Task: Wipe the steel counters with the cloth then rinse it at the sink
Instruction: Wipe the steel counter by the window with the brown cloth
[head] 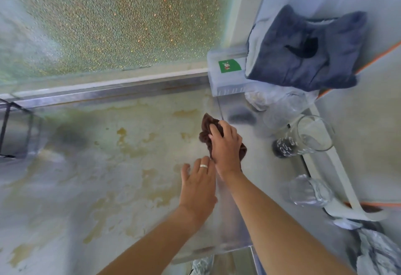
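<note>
A crumpled dark brown cloth (207, 126) lies on the stained steel counter (108, 166), right of the middle. My right hand (225, 144) lies on top of it with fingers curled over the bunched fabric, gripping it against the steel. Just below and to the left, my left hand (198, 184), with a ring on one finger, rests flat on the counter with straight fingers, holding nothing. Yellowish stains cover much of the counter surface.
A frosted window (108, 18) rises behind the counter. To the right stand a tall glass (308, 136), a lower glass (310, 191) and more clear glassware (280, 107). A blue-grey towel (308, 49) lies over a plastic box (227, 75). A wire rack (13, 127) sits far left.
</note>
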A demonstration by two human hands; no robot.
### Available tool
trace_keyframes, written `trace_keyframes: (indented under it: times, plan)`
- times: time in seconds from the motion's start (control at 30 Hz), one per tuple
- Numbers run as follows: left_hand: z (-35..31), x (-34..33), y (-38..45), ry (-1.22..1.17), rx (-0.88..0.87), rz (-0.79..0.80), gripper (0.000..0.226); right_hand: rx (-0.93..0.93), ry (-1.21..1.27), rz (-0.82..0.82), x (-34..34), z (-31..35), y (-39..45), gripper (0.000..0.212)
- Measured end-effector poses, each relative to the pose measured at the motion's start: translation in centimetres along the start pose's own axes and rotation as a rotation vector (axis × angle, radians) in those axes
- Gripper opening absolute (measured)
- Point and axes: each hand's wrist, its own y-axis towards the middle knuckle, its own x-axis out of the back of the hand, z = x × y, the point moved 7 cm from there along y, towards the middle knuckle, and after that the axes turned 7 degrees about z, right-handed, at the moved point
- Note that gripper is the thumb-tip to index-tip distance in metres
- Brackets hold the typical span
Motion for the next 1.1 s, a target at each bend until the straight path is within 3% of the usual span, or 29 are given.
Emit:
trace_keyframes:
  times: [0.17, 0.27, 0.37, 0.57, 0.7, 0.77, 0.97, 1.1]
  plan:
    - [0.6, 1.4, 2.0, -0.077, -0.038, -0.100, 0.045, -0.007, -0.007, -0.034, -0.5, 0.6, 4.7, 0.033]
    - [0.7, 2.0, 2.2, -0.081, -0.055, -0.089, 0.058, -0.045, 0.000, -0.048, -0.7, 1.8, 7.0, 0.035]
    - [1.0, 2.3, 2.6, -0.088, -0.087, 0.010, 0.051, -0.090, 0.036, -0.020, -0.9, 2.4, 7.6, 0.043]
    - [2.1, 3.2, 3.3, -0.063, -0.159, 0.153, 0.042, 0.205, 0.047, 0.058, 1.3, 2.5, 6.4, 0.029]
    - [2.4, 3.7, 3.4, -0.066, -0.196, 0.205, 0.042, -0.116, 0.065, -0.040, 0.4, 2.5, 6.5, 0.041]
    - [3.0, 3.8, 3.6, -0.117, -0.186, 0.225, 0.039, -0.170, 0.087, -0.060, -0.5, 3.3, 7.7, 0.044]
    - [3.5, 2.5, 4.6, -0.150, -0.193, 0.205, 0.055, 0.067, 0.152, 0.059, -1.3, 2.8, 10.3, 0.040]
    - [3.1, 2.8, 4.1, -0.148, -0.172, 0.203, 0.055, 0.438, 0.184, 0.285, 0.5, 3.2, 7.6, 0.042]
